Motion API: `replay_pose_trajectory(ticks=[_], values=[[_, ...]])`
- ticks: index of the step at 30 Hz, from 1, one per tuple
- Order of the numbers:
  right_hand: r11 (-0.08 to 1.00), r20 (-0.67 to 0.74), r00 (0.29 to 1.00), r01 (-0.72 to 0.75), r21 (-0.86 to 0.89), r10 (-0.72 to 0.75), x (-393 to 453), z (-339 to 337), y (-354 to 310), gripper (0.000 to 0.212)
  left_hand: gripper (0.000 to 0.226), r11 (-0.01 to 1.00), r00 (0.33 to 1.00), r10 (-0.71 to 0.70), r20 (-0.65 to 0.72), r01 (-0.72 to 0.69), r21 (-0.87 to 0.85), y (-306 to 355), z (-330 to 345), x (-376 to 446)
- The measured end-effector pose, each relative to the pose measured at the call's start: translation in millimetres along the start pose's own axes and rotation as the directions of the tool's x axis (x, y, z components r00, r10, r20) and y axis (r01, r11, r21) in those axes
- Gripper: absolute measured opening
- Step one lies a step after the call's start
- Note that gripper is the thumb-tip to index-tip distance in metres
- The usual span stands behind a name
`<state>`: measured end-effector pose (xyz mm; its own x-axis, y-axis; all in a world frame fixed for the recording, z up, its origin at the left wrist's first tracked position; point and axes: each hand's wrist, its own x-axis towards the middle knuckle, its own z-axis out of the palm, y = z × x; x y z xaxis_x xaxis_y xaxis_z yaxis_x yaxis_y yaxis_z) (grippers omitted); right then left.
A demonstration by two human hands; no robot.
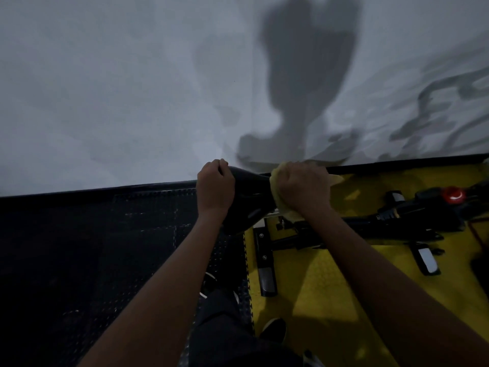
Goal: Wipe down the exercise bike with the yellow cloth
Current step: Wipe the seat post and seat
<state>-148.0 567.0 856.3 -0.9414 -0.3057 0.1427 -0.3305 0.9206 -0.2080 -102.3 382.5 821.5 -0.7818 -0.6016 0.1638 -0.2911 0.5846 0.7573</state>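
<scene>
The black exercise bike (397,221) lies below me, its frame running to the right with a red knob (454,195) and pedals. Its black saddle (250,193) sits between my hands. My left hand (214,187) grips the saddle's left end, fingers curled over its far edge. My right hand (301,185) holds the bunched yellow cloth (277,200) and presses it against the saddle's right part. The cloth pokes out on both sides of the fist.
A white wall (132,88) with my shadow rises right behind the saddle. Black studded floor mats (92,247) cover the left, a yellow mat (330,287) lies under the bike. The bike's rear base bar (264,255) and my shoe (274,329) are near my legs.
</scene>
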Motion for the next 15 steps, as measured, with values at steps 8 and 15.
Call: replay_pose_trajectory(ticks=[8,15], values=[[0.907,0.202,0.976,-0.162,0.389,0.088,5,-8,-41,0.032,0.038,0.962,0.974,0.206,-0.095,-0.184,0.201,13,-5,-3],[0.307,0.477,0.826,-0.558,0.771,0.301,18,-50,-56,0.051,0.067,0.973,0.939,0.206,0.275,-0.165,-0.163,35,-23,-6]])
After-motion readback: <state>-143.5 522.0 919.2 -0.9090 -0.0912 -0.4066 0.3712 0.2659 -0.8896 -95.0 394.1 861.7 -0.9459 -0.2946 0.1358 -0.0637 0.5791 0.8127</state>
